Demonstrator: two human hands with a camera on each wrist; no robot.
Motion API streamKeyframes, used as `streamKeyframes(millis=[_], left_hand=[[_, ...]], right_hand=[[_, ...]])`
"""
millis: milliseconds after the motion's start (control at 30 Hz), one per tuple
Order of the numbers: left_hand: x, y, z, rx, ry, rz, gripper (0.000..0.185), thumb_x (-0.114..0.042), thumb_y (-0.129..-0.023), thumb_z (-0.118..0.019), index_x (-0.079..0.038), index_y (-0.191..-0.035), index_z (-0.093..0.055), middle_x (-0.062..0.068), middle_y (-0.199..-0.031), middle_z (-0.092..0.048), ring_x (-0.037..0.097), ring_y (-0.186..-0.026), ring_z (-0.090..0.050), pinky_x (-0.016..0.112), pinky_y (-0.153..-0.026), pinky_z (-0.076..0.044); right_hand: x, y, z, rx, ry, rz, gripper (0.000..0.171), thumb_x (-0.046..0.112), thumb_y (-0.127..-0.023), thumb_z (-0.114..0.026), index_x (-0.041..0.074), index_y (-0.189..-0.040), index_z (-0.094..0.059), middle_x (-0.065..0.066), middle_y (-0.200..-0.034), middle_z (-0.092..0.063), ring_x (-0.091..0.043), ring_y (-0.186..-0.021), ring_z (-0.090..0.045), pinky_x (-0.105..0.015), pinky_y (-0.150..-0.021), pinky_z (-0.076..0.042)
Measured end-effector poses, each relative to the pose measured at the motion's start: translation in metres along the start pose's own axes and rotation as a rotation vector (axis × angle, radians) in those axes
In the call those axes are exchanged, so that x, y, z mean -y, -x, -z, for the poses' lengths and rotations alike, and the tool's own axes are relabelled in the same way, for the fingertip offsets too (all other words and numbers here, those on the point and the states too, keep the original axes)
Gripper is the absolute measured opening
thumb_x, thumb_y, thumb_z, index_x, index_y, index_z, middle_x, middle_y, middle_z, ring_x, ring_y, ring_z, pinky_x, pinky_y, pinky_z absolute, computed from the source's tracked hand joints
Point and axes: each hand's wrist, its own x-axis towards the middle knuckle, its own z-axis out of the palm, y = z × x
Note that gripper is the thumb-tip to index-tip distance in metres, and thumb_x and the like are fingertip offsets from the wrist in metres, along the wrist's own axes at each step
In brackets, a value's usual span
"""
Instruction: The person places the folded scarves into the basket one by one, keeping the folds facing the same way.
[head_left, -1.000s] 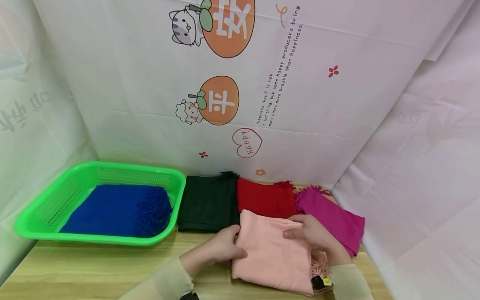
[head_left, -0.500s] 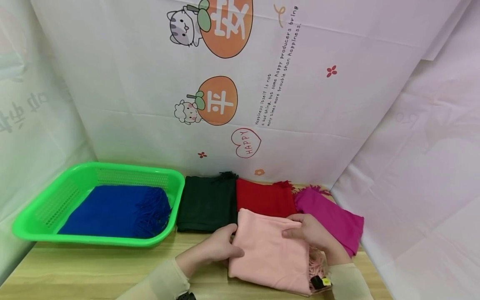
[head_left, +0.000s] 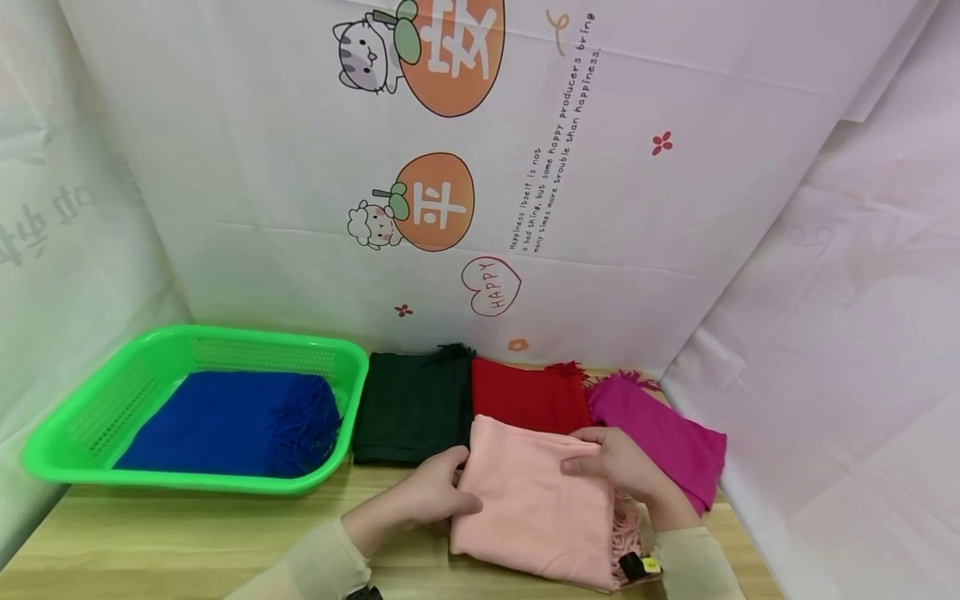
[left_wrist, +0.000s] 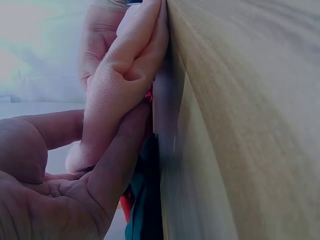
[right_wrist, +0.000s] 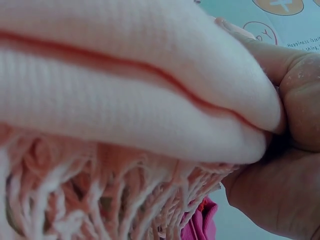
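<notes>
A folded pink scarf (head_left: 532,504) with a fringe and a black-and-yellow tag at its right end is held between both hands over the front of the table. My left hand (head_left: 431,492) grips its left edge; in the left wrist view the thumb lies on top and a finger (left_wrist: 122,150) reaches underneath. At the far right part of the scarf, my right hand (head_left: 611,462) pinches the back edge, thumb on the upper face. The right wrist view shows the folded layers (right_wrist: 135,100) above the hanging fringe (right_wrist: 100,190), with the right fingers mostly hidden.
A green basket (head_left: 187,479) at the left holds a folded blue scarf (head_left: 217,421). Along the back lie a dark green scarf (head_left: 412,408), a red scarf (head_left: 528,396) and a magenta scarf (head_left: 667,442), all folded. White printed cloth (head_left: 585,292) walls the wooden table (head_left: 187,533).
Both hands have shifted the pink scarf slightly to the left, the left hand a little more than the right. The grip of each hand looks the same.
</notes>
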Motion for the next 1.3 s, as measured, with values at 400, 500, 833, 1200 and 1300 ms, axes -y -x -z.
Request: streamKeyframes(millis=[400, 500, 833, 1200, 1300], left_hand=[[-0.002, 0.008, 0.008, 0.009, -0.003, -0.008, 0.042, -0.003, -0.092, -0.082, -0.004, -0.125, -0.056, 0.012, -0.090, -0.071, 0.024, -0.067, -0.074, 0.043, -0.051, -0.063], [-0.002, 0.010, 0.011, 0.006, -0.018, -0.013, 0.041, -0.004, -0.092, -0.082, -0.004, -0.124, -0.056, 0.012, -0.086, -0.071, 0.023, -0.065, -0.073, 0.042, -0.050, -0.062], [0.000, 0.016, 0.020, 0.008, -0.039, -0.028, 0.039, -0.005, -0.093, -0.083, -0.004, -0.122, -0.056, 0.011, -0.089, -0.072, 0.022, -0.066, -0.073, 0.042, -0.051, -0.062], [-0.006, 0.024, 0.029, -0.015, -0.101, -0.025, 0.042, -0.008, -0.093, -0.084, -0.003, -0.125, -0.056, 0.010, -0.092, -0.071, 0.021, -0.068, -0.073, 0.042, -0.055, -0.063], [-0.008, 0.026, 0.032, -0.019, -0.121, -0.027, 0.042, -0.008, -0.094, -0.084, -0.003, -0.126, -0.057, 0.010, -0.093, -0.071, 0.021, -0.068, -0.072, 0.042, -0.055, -0.063]], right_hand=[[0.009, 0.001, -0.004, 0.010, -0.025, 0.034, 0.039, 0.021, -0.094, -0.091, 0.004, -0.128, -0.081, -0.011, -0.116, -0.081, -0.023, -0.103, -0.077, -0.035, -0.087, -0.065], [0.009, 0.000, -0.007, 0.003, -0.038, 0.025, 0.039, 0.023, -0.094, -0.092, 0.006, -0.127, -0.081, -0.010, -0.115, -0.081, -0.024, -0.103, -0.077, -0.036, -0.087, -0.065], [0.011, -0.003, -0.016, -0.006, -0.059, 0.023, 0.039, 0.023, -0.093, -0.092, 0.008, -0.127, -0.081, -0.010, -0.115, -0.081, -0.027, -0.104, -0.077, -0.036, -0.087, -0.065], [0.017, -0.006, -0.028, -0.024, -0.108, 0.031, 0.034, 0.020, -0.092, -0.093, 0.009, -0.123, -0.082, -0.011, -0.111, -0.081, -0.024, -0.098, -0.076, -0.037, -0.083, -0.065], [0.021, -0.007, -0.031, -0.020, -0.141, 0.022, 0.035, 0.019, -0.092, -0.093, 0.007, -0.123, -0.082, -0.012, -0.110, -0.081, -0.023, -0.094, -0.077, -0.038, -0.081, -0.066]])
